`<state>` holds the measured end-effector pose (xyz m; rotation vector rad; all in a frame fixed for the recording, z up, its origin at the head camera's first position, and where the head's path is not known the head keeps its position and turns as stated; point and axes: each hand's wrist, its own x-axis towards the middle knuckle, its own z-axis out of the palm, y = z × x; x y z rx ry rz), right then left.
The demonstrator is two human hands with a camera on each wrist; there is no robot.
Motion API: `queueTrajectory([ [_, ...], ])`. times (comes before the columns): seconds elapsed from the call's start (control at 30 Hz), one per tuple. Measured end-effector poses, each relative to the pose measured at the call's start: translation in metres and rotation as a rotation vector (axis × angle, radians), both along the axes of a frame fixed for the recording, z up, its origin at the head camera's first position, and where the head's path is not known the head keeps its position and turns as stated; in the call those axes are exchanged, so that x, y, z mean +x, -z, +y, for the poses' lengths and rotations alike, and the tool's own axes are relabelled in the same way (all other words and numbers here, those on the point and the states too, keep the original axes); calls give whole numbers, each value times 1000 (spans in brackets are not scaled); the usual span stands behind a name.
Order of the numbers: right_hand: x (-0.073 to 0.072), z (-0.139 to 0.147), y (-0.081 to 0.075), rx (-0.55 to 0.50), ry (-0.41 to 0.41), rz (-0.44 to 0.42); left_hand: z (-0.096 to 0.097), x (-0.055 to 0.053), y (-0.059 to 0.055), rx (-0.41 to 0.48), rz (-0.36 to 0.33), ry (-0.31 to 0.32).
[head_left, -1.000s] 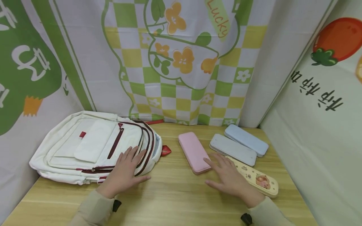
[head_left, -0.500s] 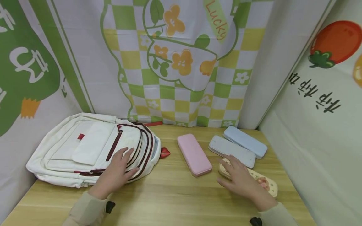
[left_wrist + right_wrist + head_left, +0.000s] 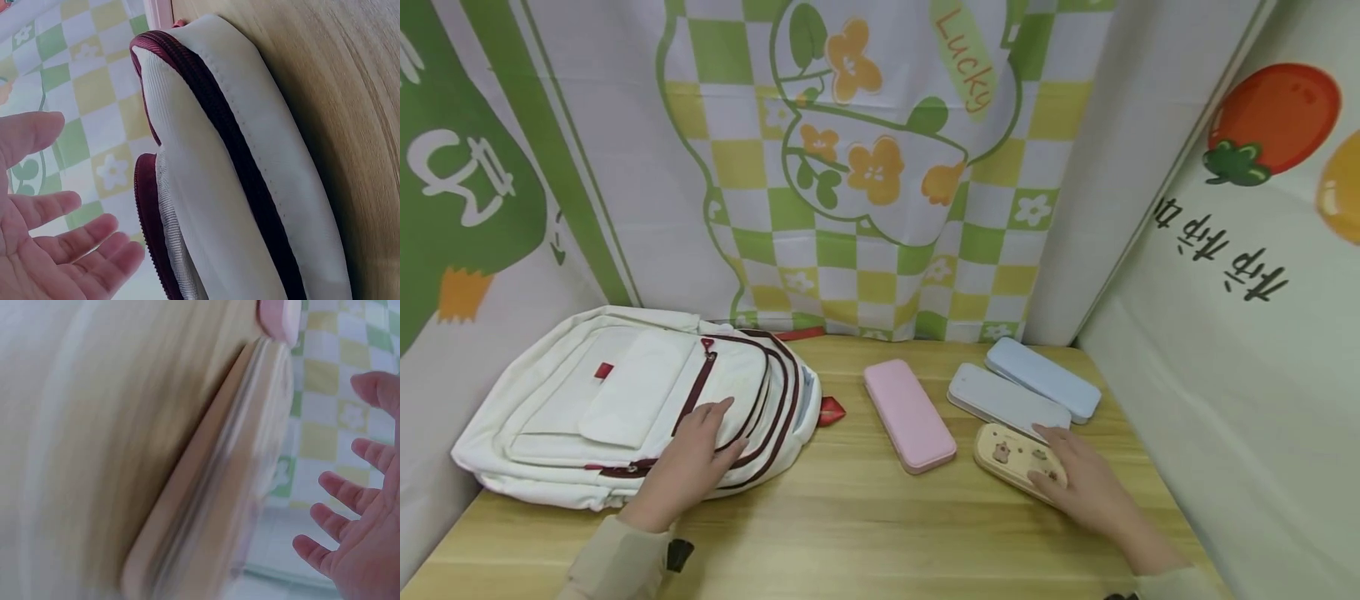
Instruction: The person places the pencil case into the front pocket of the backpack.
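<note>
A white backpack (image 3: pixel 557 417) with dark red zippers lies on its back at the left of the table. My left hand (image 3: pixel 688 458) hovers over its near right part, fingers spread; in the left wrist view a gap shows between the fingers and the bag (image 3: pixel 206 181). At the right, my right hand (image 3: pixel 1090 483) is over the right end of a cream pencil case (image 3: pixel 1011 454) with small printed figures. The right wrist view has its fingers (image 3: pixel 340 487) loosely spread, apart from the blurred case (image 3: pixel 212 487). Neither hand holds anything.
A pink case (image 3: pixel 910 417) lies in the middle of the wooden table (image 3: pixel 865 533). Behind the cream case are a grey-white case (image 3: pixel 1003 396) and a light blue case (image 3: pixel 1045 379), side by side. A checked curtain (image 3: pixel 865 275) hangs behind, with printed cloth walls on both sides.
My right hand has moved right, from beside the pink case to over the cream case's right end. My left hand has drawn back a little to the left. The cases appear unmoved.
</note>
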<state>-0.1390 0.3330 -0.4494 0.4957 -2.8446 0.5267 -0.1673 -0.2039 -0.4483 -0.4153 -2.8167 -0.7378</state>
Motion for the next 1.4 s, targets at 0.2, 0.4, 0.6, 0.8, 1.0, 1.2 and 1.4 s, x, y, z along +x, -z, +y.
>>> queueTrajectory([
  [0.2, 2, 21, 10, -20, 50, 12, 2, 0, 1, 13, -36, -24],
  [0.4, 5, 42, 16, -54, 113, -33, 6, -3, 3, 31, -53, -38],
  [0.6, 4, 60, 18, -53, 156, -98, 8, -9, 2, 47, -95, -32],
  [0.8, 6, 69, 18, -50, 141, -126, 10, -14, 0, 39, -131, -34],
  [1.0, 5, 77, 22, -33, 152, -196, 11, -15, -1, 13, -149, -39],
  [1.2, 6, 85, 24, -99, 143, -286, 13, -17, -2, -1, -171, -41],
  [1.4, 8, 91, 20, -244, 177, -566, 15, -20, 0, -27, -184, -51],
])
